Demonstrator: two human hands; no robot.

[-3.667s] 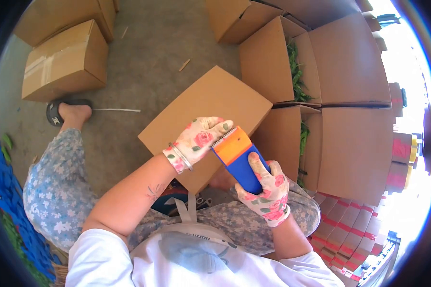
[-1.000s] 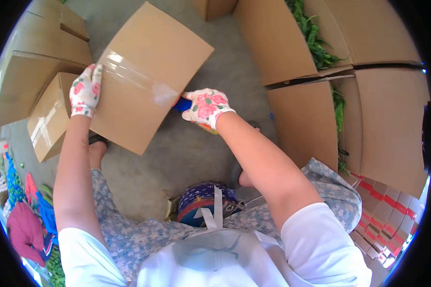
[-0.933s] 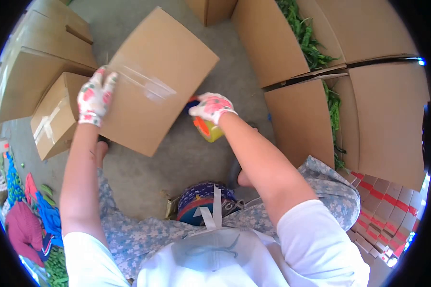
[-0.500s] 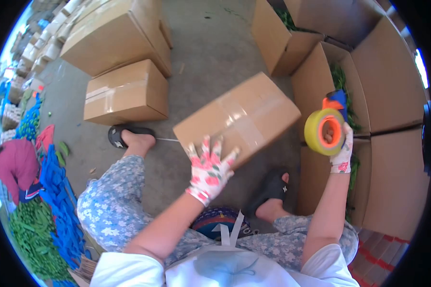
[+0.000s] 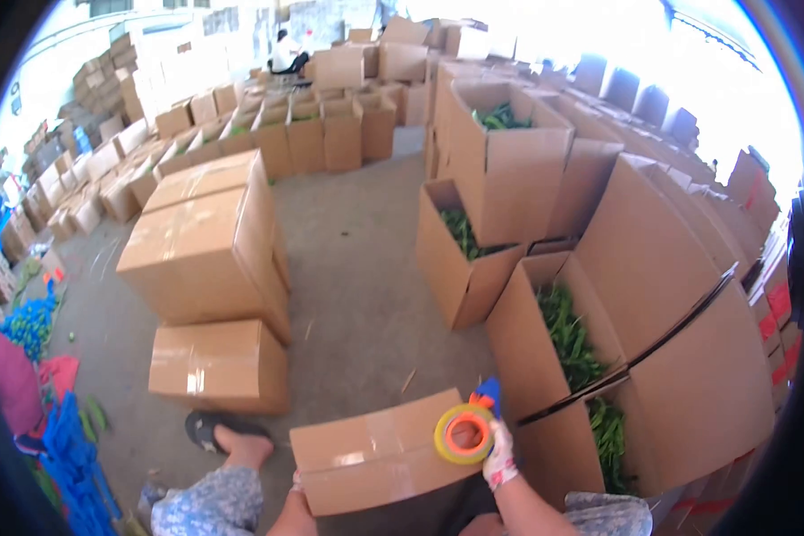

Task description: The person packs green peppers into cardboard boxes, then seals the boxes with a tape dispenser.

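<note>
I am holding a small taped box [image 5: 380,460] low at six o'clock, over my knees, its long top face showing a clear strip of tape. My left hand [image 5: 297,485] is tucked at the box's near left corner; I can barely see it, so I cannot tell whether those fingers are curled under the edge or only pressing against the side. My right hand [image 5: 498,460], in a flowered glove, is clamped on the blue handle of the tape dispenser [image 5: 466,429], whose yellow roll is sitting just against the box's right end, at about three o'clock from the box.

The risks, as I judge them: with so little of my left hand on the box, it could be tipping off my lap toward the concrete floor [image 5: 357,268]. The dispenser's toothed blade is riding close to my gloved fingers, so a slip could be nicking them or tearing the tape crooked. At two o'clock an open carton of green vegetables [image 5: 581,357] is standing near my right elbow, and a careless swing could be knocking its flap. At nine o'clock my sandalled foot [image 5: 228,435] is lying near a sealed carton [image 5: 214,364].
</note>
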